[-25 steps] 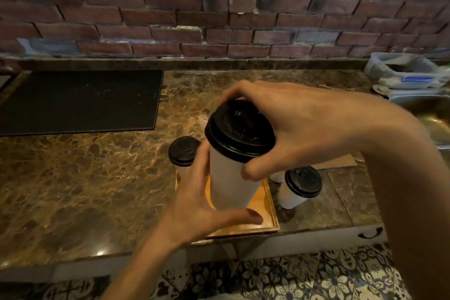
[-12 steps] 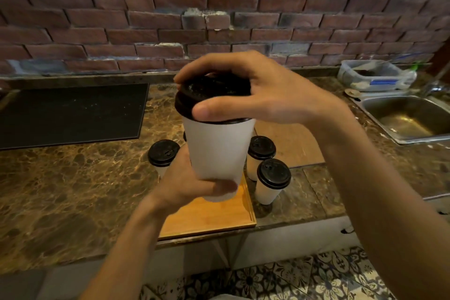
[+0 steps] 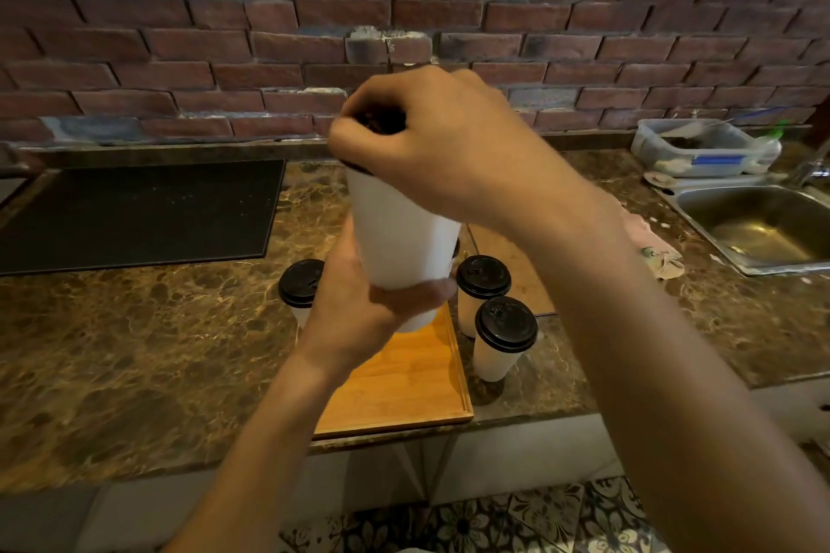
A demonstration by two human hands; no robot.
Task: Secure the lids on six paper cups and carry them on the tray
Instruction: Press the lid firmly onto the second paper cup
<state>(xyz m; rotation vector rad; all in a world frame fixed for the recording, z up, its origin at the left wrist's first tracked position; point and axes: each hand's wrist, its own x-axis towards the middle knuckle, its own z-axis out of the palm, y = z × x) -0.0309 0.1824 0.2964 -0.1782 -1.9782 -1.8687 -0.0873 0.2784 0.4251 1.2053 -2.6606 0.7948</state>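
Observation:
A white paper cup (image 3: 399, 238) is raised well above the counter. My left hand (image 3: 359, 310) grips it low round its base. My right hand (image 3: 431, 153) curls over its black lid (image 3: 379, 123) from above, hiding most of the lid. Under the cup lies a wooden tray (image 3: 404, 382) at the counter's front edge. One lidded cup (image 3: 302, 290) stands at the tray's left side. Two lidded cups (image 3: 483, 287) (image 3: 503, 337) stand on the counter just right of the tray. Another cup is mostly hidden behind the held one.
A black mat (image 3: 134, 211) lies on the marble counter (image 3: 134, 350) at the left. A steel sink (image 3: 759, 225) is at the right, with a plastic container (image 3: 696, 146) behind it and a crumpled cloth (image 3: 651, 247) beside it. A brick wall (image 3: 269, 36) backs the counter.
Both hands have lifted the cup higher, off the tray. My right hand has closed further over the lid. The view has tilted up, showing more wall and the sink.

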